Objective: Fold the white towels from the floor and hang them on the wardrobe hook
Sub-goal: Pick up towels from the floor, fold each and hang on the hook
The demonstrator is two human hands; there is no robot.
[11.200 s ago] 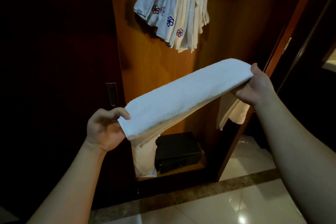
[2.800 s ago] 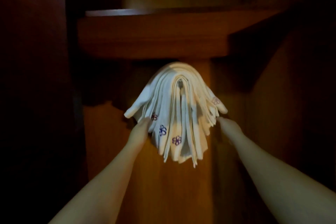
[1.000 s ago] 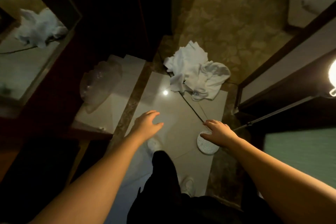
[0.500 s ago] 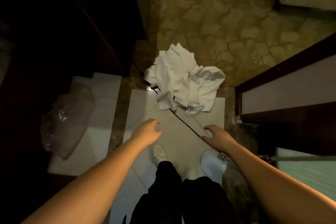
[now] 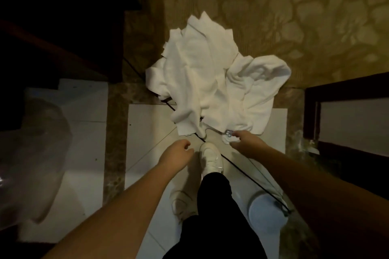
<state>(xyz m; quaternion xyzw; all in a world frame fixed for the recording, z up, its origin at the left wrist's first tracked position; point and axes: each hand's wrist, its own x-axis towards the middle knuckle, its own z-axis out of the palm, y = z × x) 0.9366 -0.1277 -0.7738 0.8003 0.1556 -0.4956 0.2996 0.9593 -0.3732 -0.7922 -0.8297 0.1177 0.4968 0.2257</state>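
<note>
A patterned beige carpet (image 5: 294, 17) was seen across the upper part of the head view, meeting a glossy pale tiled floor (image 5: 151, 132) along a dark marbled border strip (image 5: 114, 143). Dark wooden furniture (image 5: 52, 17) filled the upper left, and a dark frame (image 5: 345, 84) stood at the right edge.

The white towels (image 5: 210, 82) were heaped in a crumpled pile across the seam between carpet and tile, just ahead of the person. No single long axis could be read from the pile; it spread roughly from a pointed corner at the far end on the carpet toward a near edge lying on the tile, with a rounded lobe bulging to the right. A blurred translucent plastic bag (image 5: 35, 153) lay at the left on the tile.

Black trousers (image 5: 214, 216) and white shoes (image 5: 210, 157) were seen below, the forward shoe pointing at the pile. A thin black cable (image 5: 248, 174) ran diagonally across the tile, under the towels' near edge, toward a pale round object (image 5: 265, 212) at the lower right.

The right hand (image 5: 242, 141) was reached down to the nearest corner of the towels, its grip pinched on that corner where a small bluish embroidered mark (image 5: 228, 133) showed. The left hand (image 5: 179, 153) was held just above the tile beside the forward shoe, its fingers loosely curled and its grip holding nothing, a little short of the pile.
</note>
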